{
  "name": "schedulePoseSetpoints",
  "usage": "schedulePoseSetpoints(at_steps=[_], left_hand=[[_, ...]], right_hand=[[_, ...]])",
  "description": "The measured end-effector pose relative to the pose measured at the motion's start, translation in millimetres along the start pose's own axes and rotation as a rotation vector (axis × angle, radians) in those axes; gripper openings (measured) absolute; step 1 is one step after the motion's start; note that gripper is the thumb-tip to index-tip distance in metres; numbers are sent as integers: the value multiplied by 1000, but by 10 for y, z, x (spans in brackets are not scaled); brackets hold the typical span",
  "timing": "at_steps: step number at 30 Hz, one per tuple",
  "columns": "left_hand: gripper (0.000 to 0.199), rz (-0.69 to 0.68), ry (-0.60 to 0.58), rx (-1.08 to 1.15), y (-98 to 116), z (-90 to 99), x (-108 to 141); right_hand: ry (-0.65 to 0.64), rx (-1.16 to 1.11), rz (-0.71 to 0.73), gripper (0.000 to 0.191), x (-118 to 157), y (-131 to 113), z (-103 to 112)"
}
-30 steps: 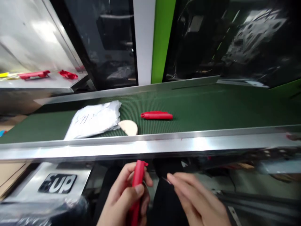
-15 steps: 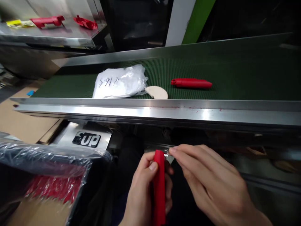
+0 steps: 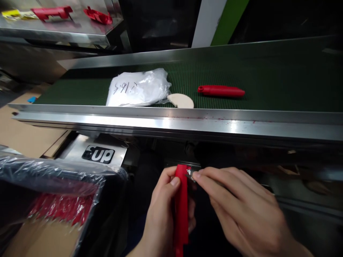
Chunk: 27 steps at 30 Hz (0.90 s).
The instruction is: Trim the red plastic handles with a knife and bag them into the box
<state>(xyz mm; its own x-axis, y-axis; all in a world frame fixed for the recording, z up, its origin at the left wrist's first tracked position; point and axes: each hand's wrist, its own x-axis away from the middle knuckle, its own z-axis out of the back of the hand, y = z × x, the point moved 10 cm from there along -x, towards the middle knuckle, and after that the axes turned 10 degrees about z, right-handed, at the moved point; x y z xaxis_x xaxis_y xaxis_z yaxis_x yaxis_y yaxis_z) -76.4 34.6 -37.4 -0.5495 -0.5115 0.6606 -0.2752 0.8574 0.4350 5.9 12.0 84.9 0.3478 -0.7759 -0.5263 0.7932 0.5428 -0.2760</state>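
In the lower middle, my left hand [image 3: 162, 208] is wrapped round a long red plastic part [image 3: 181, 207], held upright with its top end facing away from me. The thumb presses on its left side. My right hand [image 3: 241, 207] is just to the right, thumb and fingertips pinched on a small thin metal blade [image 3: 190, 176]. The blade's tip is at the upper right edge of the red part, where a shiny spot shows. Most of the blade is hidden by my fingers.
Ahead runs a green conveyor belt [image 3: 184, 76] with a metal rail [image 3: 160, 119]. On it lie a white plastic bag [image 3: 138, 87], a beige disc piece [image 3: 182, 101] and another red part [image 3: 221, 91]. Left stands a plastic-lined box [image 3: 107, 173] with several red parts [image 3: 63, 207].
The blade in my right hand has shifted slightly down along the red part's edge, and more of it shows. My left hand keeps its hold. The view has tilted down slightly.
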Motion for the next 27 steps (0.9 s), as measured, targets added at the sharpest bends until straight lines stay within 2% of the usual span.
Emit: schedulePoseSetpoints(at_steps=[11, 15, 19, 27], left_hand=[[19, -78, -50, -85, 237, -54, -52], [18, -161, -63, -117, 363, -87, -62], [15, -232, -67, -118, 457, -109, -64], [14, -195, -83, -60, 469, -124, -117]], right_hand=[[-99, -42, -5, 40, 118, -128, -93], [-179, -15, 14, 37, 166, -187, -150], [-172, 15, 49, 34, 184, -254, -128], [-167, 20, 70, 30, 203, -325, -137]])
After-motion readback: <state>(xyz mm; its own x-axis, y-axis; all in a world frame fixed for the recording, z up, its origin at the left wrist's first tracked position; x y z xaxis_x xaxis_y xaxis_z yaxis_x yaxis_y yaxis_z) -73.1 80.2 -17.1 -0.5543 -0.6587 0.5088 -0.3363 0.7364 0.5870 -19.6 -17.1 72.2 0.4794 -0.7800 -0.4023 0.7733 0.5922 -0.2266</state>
